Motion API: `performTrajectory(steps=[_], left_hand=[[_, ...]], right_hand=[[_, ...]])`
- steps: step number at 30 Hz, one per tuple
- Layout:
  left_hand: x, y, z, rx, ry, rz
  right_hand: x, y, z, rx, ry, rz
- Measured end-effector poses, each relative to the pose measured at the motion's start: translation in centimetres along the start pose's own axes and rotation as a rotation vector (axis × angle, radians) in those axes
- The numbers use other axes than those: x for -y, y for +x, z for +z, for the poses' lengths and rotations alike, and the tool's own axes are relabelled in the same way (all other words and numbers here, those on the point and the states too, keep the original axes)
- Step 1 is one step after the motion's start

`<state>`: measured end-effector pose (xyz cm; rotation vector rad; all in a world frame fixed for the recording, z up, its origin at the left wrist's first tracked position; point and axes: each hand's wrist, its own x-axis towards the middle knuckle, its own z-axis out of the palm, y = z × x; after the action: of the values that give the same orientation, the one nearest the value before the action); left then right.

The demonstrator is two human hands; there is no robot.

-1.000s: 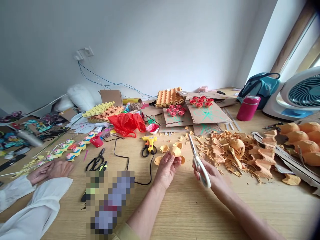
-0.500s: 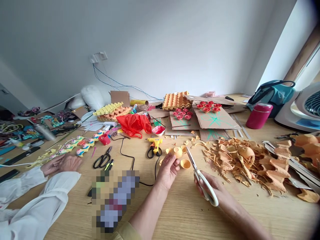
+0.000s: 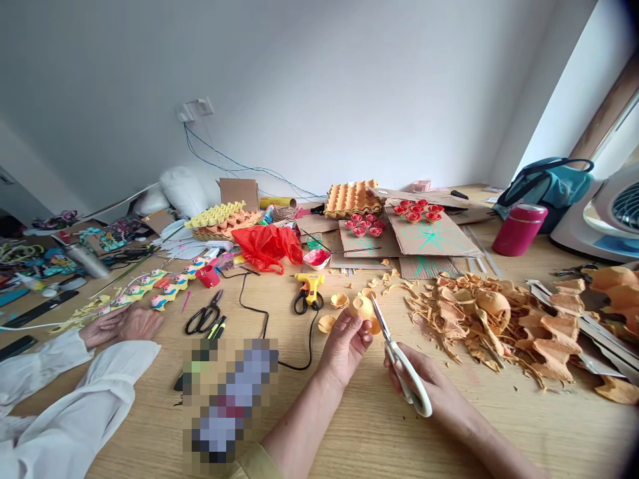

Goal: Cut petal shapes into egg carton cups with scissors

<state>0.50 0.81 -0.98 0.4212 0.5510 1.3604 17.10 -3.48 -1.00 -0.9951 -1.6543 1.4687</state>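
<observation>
Pinched in my left hand [image 3: 347, 342] is a small orange egg-carton cup [image 3: 360, 307], its base turned up toward me. My right hand [image 3: 417, 372] grips white-handled scissors [image 3: 407, 372], their blades pointing up and left beside the cup's right side. Whether the blades touch the cup I cannot tell. More cut cups lie on the table just behind my left hand, among them a petal-edged cup [image 3: 340, 301] and a shallow cup [image 3: 327, 324]. One cup is partly hidden behind my fingers.
Carton scraps [image 3: 469, 319] are heaped at right. A yellow glue gun [image 3: 310, 286] and black scissors [image 3: 206, 316] lie at left. Red paper flowers [image 3: 417, 210] rest on cardboard at the back. Another person's hands [image 3: 132, 324] work at far left. A pink flask [image 3: 520, 229] stands at right.
My left hand has moved slightly right with the cup, closer to the scissors. The scissors have shifted a little left. More of the loose cups at left now show.
</observation>
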Motion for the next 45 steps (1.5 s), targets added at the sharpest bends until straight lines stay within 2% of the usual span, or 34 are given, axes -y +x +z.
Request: performTrajectory(steps=[8, 15, 24, 33, 40, 45], left_hand=[[0.8, -0.5, 0.4, 0.093, 0.145, 0.005], [0.8, -0.8, 0.8, 0.133, 0.214, -0.007], [0.2, -0.7, 0.4, 0.206, 0.281, -0.014], [0.3, -0.9, 0.5, 0.277, 0.274, 0.002], [0.4, -1.2, 0.7, 0.227, 0.267, -0.029], [0.4, -1.5, 1.0, 0.238, 0.258, -0.042]], right_hand=[[-0.1, -0.3, 0.0, -0.047, -0.122, -0.063], [0.3, -0.5, -0.2, -0.197, -0.484, -0.114], [0.1, -0.6, -0.6, -0.252, -0.771, -0.232], [-0.2, -0.7, -0.7, -0.285, -0.846, -0.315], [-0.1, -0.7, -0.6, -0.301, -0.842, -0.374], [-0.3, -0.7, -0.5, -0.322, -0.804, -0.415]])
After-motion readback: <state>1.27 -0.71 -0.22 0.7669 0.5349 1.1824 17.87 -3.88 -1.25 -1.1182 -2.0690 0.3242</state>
